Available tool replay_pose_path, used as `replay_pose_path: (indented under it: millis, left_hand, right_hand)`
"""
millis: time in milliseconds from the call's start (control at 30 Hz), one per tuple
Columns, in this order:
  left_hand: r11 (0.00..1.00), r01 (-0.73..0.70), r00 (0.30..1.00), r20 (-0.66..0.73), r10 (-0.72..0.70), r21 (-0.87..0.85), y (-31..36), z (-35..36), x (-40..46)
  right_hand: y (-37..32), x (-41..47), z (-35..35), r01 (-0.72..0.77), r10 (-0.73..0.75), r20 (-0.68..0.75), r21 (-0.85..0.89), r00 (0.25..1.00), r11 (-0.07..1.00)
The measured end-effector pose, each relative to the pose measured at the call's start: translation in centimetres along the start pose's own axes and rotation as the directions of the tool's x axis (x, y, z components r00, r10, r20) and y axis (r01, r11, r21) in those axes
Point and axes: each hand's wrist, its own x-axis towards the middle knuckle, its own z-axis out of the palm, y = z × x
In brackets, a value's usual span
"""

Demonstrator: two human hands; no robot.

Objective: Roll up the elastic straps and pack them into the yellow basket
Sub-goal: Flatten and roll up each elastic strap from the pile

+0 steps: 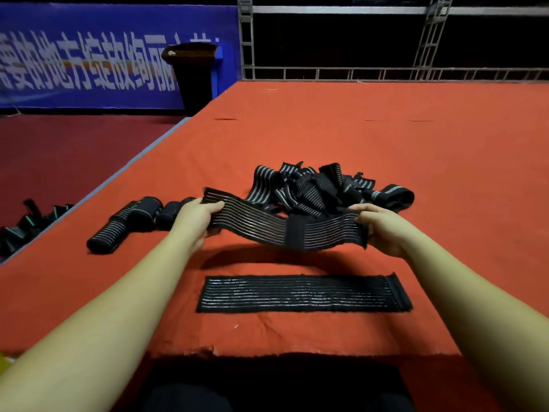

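Note:
A black elastic strap (pixel 267 224) with thin pale stripes hangs stretched above the red cloth, sagging in the middle. My left hand (pixel 196 218) grips its left end and my right hand (pixel 383 230) grips its right end. A second strap (pixel 303 293) lies flat on the cloth just below, nearer to me. Behind the held strap sits a tangled pile of unrolled straps (pixel 329 185). Several rolled straps (pixel 130 224) lie to the left of my left hand. A sliver of yellow (pixel 3 362) shows at the bottom-left edge; I cannot tell whether it is the basket.
The red cloth (pixel 356 129) covers a raised platform whose left edge (pixel 118 179) drops to a dark red floor. More dark straps (pixel 23 224) lie on that floor. A black bin (pixel 193 72) and a blue banner stand far back left; metal truss runs behind.

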Motion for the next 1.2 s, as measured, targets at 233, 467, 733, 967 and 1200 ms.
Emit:
replay_pose_path:
  millis: [233,467,733,967,1200]
  left_hand:
    - [0.998,0.053,0.998,0.040,-0.051,-0.037,-2.1,-1.8,-3.0]
    - [0.998,-0.048,0.998,-0.024,0.049,0.039,-4.5,-3.0,-5.0]
    - [0.968,-0.167,0.985,-0.007,0.171,0.189,-6.4,-5.7,-7.1]
    - [0.964,-0.151,0.988,0.069,0.139,0.218,-8.4,-6.4,-8.7]
    - [0.911,-0.196,0.980,0.098,0.172,0.363,-9.4,-6.6,-9.5]
  right_hand:
    - [2.5,-2.6,-4.1,-0.016,0.017,-0.136,0.009,0.991,1.000]
    - [4.1,-4.4,-5.2,0.067,-0.121,-0.209,-0.248,0.970,0.966]
    - [5.4,-7.1,-5.4,0.141,-0.260,-0.252,-0.410,0.932,0.901]
    - [7.4,-9.4,-4.4,0.080,-0.256,-0.357,-0.440,0.898,0.894]
    - [10.3,-9.4,-4.1,-0.004,-0.306,-0.409,-0.604,0.860,0.797]
